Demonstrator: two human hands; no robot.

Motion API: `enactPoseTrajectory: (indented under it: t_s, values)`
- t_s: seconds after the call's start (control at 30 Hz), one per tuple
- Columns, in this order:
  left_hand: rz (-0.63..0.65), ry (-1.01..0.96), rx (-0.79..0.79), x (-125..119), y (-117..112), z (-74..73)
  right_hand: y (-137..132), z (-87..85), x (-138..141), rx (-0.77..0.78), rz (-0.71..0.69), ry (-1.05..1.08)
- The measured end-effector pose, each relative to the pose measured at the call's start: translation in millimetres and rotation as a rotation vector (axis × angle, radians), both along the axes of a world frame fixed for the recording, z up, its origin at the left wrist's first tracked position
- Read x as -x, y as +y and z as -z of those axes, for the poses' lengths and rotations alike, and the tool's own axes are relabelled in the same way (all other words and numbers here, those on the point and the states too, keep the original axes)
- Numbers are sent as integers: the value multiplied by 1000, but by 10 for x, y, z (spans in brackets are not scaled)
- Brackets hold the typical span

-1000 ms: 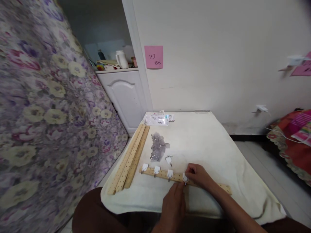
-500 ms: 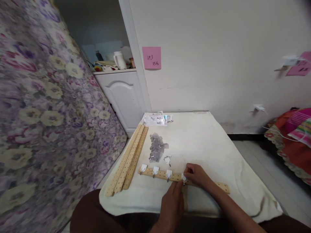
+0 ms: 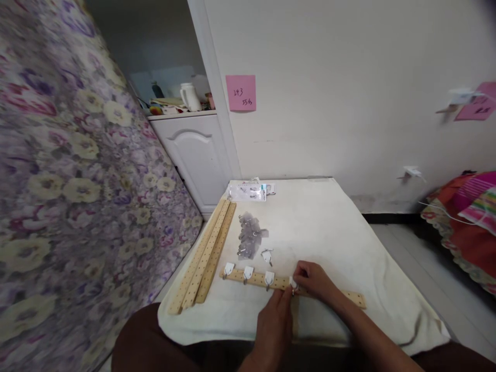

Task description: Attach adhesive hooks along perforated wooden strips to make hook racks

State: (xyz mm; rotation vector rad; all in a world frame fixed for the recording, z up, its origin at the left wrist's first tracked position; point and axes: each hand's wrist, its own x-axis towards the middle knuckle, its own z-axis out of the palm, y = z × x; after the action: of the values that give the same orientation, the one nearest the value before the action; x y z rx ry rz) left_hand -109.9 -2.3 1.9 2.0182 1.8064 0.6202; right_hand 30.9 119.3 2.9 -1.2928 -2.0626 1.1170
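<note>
A perforated wooden strip (image 3: 279,283) lies crosswise near the table's front edge. Along it sit white hooks with metal loops, the leftmost hook (image 3: 229,269) close to the strip's end. My right hand (image 3: 313,279) is closed, its fingertips pinching a white hook (image 3: 293,283) on the strip and partly covering it. From below, my left hand (image 3: 274,318) reaches the strip's near edge, fingers together, its tips against the wood beside that same hook. Another white hook (image 3: 266,256) lies loose on the cloth beyond the strip.
Several hooks on greyish backings (image 3: 250,235) are piled mid-table. Long perforated wooden strips (image 3: 207,253) lie along the left side. Hook packaging (image 3: 246,192) rests at the far edge. White cloth (image 3: 310,222) covers the table; a floral curtain (image 3: 85,170) hangs at left.
My left fingertips have shifted very slightly at the hook's lower edge. My right hand stays in place on the hook, and the strip has not moved.
</note>
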Motion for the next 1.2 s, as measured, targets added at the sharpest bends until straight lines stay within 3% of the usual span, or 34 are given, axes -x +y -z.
enactPoseTrajectory:
  t_s: [0.4,0.7,1.03,1.2]
  values:
    - [-15,7,-5,9,5,31,-21,-9,2,-3,6,-2]
    - [-18,29,40,-9,2,-33,10,25,-2,0,-30,36]
    - [-23,15,112,-32,21,-152,-9,-36,-56,204,-82,150]
    - [-25,12,81,-37,30,-128,-9,-54,-50,269,-78,194]
